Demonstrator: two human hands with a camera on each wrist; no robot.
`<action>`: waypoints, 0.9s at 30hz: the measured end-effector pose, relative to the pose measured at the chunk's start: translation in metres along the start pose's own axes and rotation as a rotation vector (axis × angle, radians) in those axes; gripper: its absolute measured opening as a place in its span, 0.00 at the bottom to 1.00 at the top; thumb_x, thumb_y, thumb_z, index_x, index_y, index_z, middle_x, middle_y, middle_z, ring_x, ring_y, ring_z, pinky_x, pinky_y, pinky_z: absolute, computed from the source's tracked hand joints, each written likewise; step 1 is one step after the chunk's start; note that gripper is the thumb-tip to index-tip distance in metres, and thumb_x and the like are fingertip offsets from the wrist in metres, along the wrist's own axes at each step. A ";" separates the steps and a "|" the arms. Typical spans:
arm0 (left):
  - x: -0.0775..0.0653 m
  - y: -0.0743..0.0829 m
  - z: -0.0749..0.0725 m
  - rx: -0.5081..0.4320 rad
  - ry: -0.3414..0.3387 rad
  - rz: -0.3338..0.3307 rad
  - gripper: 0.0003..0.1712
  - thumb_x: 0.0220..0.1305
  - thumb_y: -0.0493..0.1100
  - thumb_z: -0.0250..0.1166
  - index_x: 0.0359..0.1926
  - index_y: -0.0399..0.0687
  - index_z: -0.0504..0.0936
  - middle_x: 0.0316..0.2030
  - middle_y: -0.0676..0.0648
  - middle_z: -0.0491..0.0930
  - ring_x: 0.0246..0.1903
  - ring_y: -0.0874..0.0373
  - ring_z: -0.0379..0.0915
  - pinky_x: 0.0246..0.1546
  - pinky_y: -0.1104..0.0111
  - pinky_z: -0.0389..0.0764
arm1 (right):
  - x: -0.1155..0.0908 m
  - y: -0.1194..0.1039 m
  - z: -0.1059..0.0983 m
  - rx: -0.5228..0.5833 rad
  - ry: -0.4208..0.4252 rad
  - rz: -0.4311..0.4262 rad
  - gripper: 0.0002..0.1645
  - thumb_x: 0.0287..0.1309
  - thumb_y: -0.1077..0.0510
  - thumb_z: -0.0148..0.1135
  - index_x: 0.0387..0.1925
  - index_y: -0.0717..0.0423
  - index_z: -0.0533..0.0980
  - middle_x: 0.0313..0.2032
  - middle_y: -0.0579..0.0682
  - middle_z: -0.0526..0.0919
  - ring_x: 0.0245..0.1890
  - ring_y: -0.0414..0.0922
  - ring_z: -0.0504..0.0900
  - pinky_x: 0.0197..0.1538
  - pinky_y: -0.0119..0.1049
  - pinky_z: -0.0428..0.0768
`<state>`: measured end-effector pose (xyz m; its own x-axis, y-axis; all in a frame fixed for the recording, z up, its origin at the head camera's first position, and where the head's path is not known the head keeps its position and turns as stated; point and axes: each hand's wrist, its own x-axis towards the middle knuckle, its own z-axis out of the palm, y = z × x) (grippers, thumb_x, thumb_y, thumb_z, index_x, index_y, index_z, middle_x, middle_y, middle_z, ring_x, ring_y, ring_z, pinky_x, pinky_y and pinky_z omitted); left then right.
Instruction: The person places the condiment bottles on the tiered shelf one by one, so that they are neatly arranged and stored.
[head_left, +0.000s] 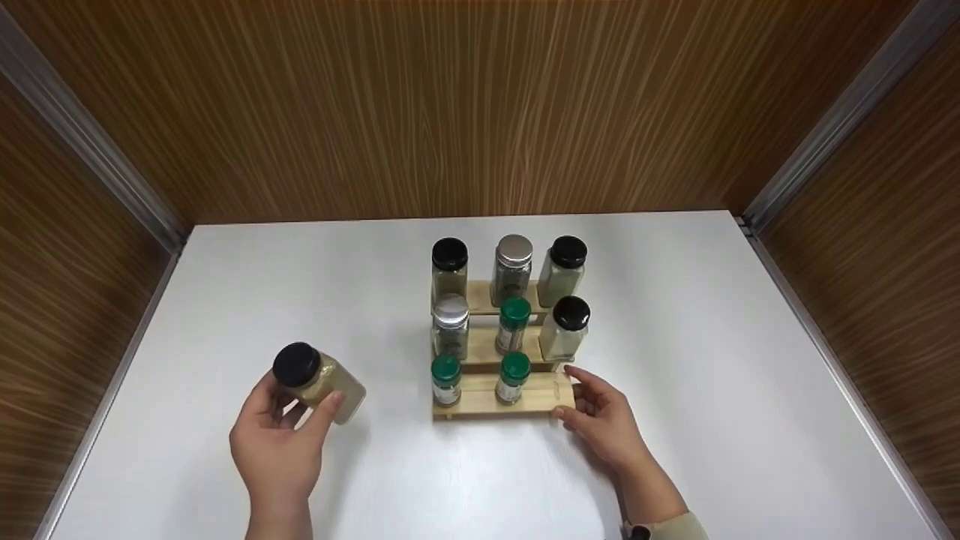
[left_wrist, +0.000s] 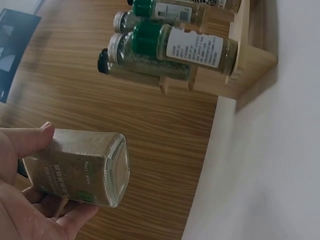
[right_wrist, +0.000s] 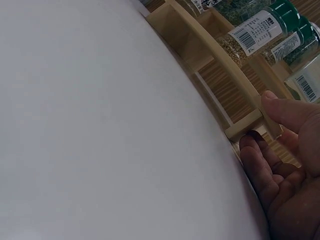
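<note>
My left hand (head_left: 276, 450) holds a square glass spice jar (head_left: 341, 390) with a black cap and tan powder inside, tilted above the table to the left of the rack. In the left wrist view the jar (left_wrist: 80, 167) shows its flat glass base, with the thumb on one side and fingers on the other. My right hand (head_left: 606, 420) grips the right end of the wooden three-tier spice rack (head_left: 476, 403). Seen from the right wrist, the thumb (right_wrist: 287, 111) lies on the rack's front strip, while the fingers curl around its end.
Several jars stand on the rack, among them two green-capped bottles, one at the left (head_left: 446, 381) and one in the middle (head_left: 514, 379) of the lowest tier. Taller black-capped and silver-capped jars fill the tiers behind. Wood-grain panels (head_left: 450, 112) enclose the white table (head_left: 750, 420).
</note>
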<state>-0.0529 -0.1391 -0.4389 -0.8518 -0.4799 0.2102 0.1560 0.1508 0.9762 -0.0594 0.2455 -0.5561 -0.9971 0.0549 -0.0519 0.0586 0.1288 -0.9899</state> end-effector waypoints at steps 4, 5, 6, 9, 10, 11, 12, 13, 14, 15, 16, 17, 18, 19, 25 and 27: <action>-0.003 0.007 0.008 0.013 -0.021 0.009 0.38 0.47 0.20 0.79 0.62 0.29 0.80 0.52 0.39 0.85 0.50 0.61 0.82 0.51 0.77 0.82 | 0.000 0.000 -0.001 0.001 0.008 0.001 0.41 0.56 0.75 0.75 0.71 0.70 0.70 0.44 0.64 0.83 0.34 0.45 0.83 0.35 0.32 0.84; -0.004 0.009 0.011 0.009 -0.025 0.011 0.37 0.47 0.20 0.79 0.62 0.29 0.81 0.52 0.39 0.85 0.50 0.60 0.82 0.51 0.76 0.82 | 0.000 0.000 -0.002 0.002 0.009 -0.001 0.42 0.56 0.75 0.75 0.71 0.70 0.70 0.44 0.64 0.83 0.34 0.44 0.83 0.35 0.32 0.84; -0.005 0.010 0.013 0.002 -0.030 0.017 0.37 0.47 0.20 0.79 0.62 0.29 0.81 0.52 0.39 0.85 0.50 0.60 0.82 0.51 0.76 0.82 | 0.000 0.000 -0.002 0.004 0.009 -0.003 0.42 0.56 0.75 0.75 0.71 0.70 0.70 0.44 0.63 0.83 0.34 0.44 0.83 0.34 0.31 0.84; -0.007 0.013 0.021 -0.012 -0.052 0.049 0.37 0.47 0.20 0.80 0.61 0.28 0.81 0.52 0.38 0.85 0.49 0.59 0.83 0.51 0.74 0.83 | -0.001 0.001 -0.001 0.005 0.010 -0.016 0.42 0.55 0.75 0.75 0.71 0.71 0.70 0.43 0.63 0.83 0.34 0.44 0.83 0.34 0.31 0.84; -0.008 0.015 0.023 -0.015 -0.059 0.057 0.36 0.47 0.20 0.79 0.61 0.28 0.81 0.52 0.38 0.85 0.49 0.59 0.83 0.51 0.74 0.83 | -0.001 0.001 -0.001 0.006 0.008 -0.023 0.41 0.56 0.75 0.75 0.70 0.72 0.70 0.43 0.63 0.83 0.34 0.44 0.83 0.34 0.32 0.84; -0.009 0.016 0.025 -0.020 -0.068 0.063 0.36 0.47 0.20 0.79 0.60 0.28 0.81 0.51 0.38 0.85 0.49 0.59 0.83 0.51 0.73 0.83 | -0.001 0.001 0.000 0.004 0.006 -0.031 0.41 0.56 0.75 0.75 0.70 0.72 0.70 0.43 0.63 0.83 0.34 0.44 0.83 0.34 0.31 0.84; -0.010 0.017 0.027 -0.017 -0.077 0.069 0.36 0.47 0.20 0.80 0.60 0.28 0.81 0.51 0.38 0.85 0.49 0.59 0.83 0.51 0.73 0.84 | -0.002 0.001 0.000 0.003 0.007 -0.036 0.41 0.55 0.75 0.75 0.70 0.72 0.70 0.43 0.64 0.83 0.34 0.44 0.84 0.34 0.31 0.84; -0.011 0.019 0.029 -0.010 -0.085 0.075 0.36 0.47 0.20 0.80 0.60 0.28 0.81 0.52 0.38 0.86 0.49 0.59 0.83 0.51 0.73 0.83 | -0.002 0.001 0.000 -0.002 0.005 -0.045 0.41 0.55 0.75 0.75 0.70 0.73 0.70 0.43 0.64 0.83 0.34 0.44 0.84 0.34 0.31 0.84; -0.012 0.020 0.031 -0.004 -0.093 0.076 0.36 0.48 0.21 0.80 0.61 0.29 0.81 0.52 0.38 0.86 0.49 0.59 0.83 0.51 0.73 0.83 | -0.002 0.001 0.000 -0.003 0.005 -0.047 0.41 0.55 0.75 0.75 0.70 0.73 0.70 0.43 0.64 0.83 0.34 0.44 0.84 0.34 0.31 0.85; -0.014 0.021 0.032 0.002 -0.101 0.080 0.36 0.48 0.21 0.80 0.61 0.29 0.81 0.52 0.39 0.86 0.49 0.59 0.83 0.51 0.73 0.83 | -0.002 0.001 0.001 -0.006 0.005 -0.050 0.41 0.55 0.75 0.75 0.70 0.73 0.70 0.43 0.64 0.84 0.34 0.43 0.84 0.34 0.31 0.85; -0.015 0.022 0.034 0.005 -0.109 0.082 0.36 0.48 0.22 0.80 0.61 0.29 0.81 0.52 0.39 0.86 0.49 0.59 0.83 0.51 0.73 0.83 | -0.002 0.001 0.001 -0.008 0.005 -0.052 0.41 0.55 0.76 0.75 0.70 0.74 0.70 0.44 0.64 0.84 0.34 0.43 0.84 0.34 0.31 0.85; -0.016 0.023 0.035 0.010 -0.118 0.082 0.36 0.48 0.22 0.81 0.61 0.30 0.81 0.52 0.40 0.86 0.50 0.59 0.83 0.52 0.73 0.83 | -0.002 0.001 0.001 -0.010 0.003 -0.051 0.41 0.55 0.75 0.75 0.70 0.73 0.70 0.44 0.64 0.84 0.35 0.43 0.84 0.34 0.31 0.85; -0.017 0.024 0.037 0.014 -0.126 0.083 0.36 0.48 0.22 0.81 0.61 0.30 0.81 0.52 0.40 0.86 0.50 0.59 0.83 0.51 0.73 0.83 | -0.002 0.001 0.001 -0.008 0.002 -0.046 0.41 0.55 0.75 0.75 0.70 0.73 0.70 0.44 0.64 0.84 0.35 0.44 0.84 0.34 0.31 0.85; -0.018 0.026 0.038 0.015 -0.134 0.083 0.36 0.48 0.23 0.81 0.61 0.30 0.81 0.52 0.40 0.86 0.50 0.59 0.83 0.51 0.72 0.84 | -0.002 0.002 0.001 -0.007 0.001 -0.043 0.41 0.55 0.76 0.75 0.70 0.73 0.70 0.44 0.64 0.84 0.35 0.44 0.84 0.34 0.31 0.85; -0.025 0.030 0.049 -0.017 -0.188 0.121 0.37 0.47 0.23 0.82 0.61 0.30 0.81 0.50 0.41 0.86 0.49 0.57 0.83 0.51 0.70 0.85 | -0.001 0.002 0.000 0.012 0.008 -0.007 0.42 0.54 0.77 0.75 0.70 0.71 0.70 0.44 0.64 0.83 0.35 0.44 0.83 0.34 0.31 0.84; -0.026 0.031 0.053 -0.035 -0.208 0.145 0.37 0.47 0.24 0.82 0.61 0.30 0.81 0.50 0.41 0.86 0.49 0.57 0.83 0.51 0.69 0.85 | 0.000 0.002 0.000 0.011 0.008 -0.004 0.42 0.54 0.77 0.75 0.70 0.71 0.70 0.44 0.64 0.83 0.35 0.44 0.83 0.34 0.31 0.84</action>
<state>-0.0522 -0.0760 -0.4172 -0.9034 -0.2664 0.3361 0.2980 0.1735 0.9386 -0.0589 0.2454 -0.5580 -0.9970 0.0622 -0.0471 0.0542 0.1180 -0.9915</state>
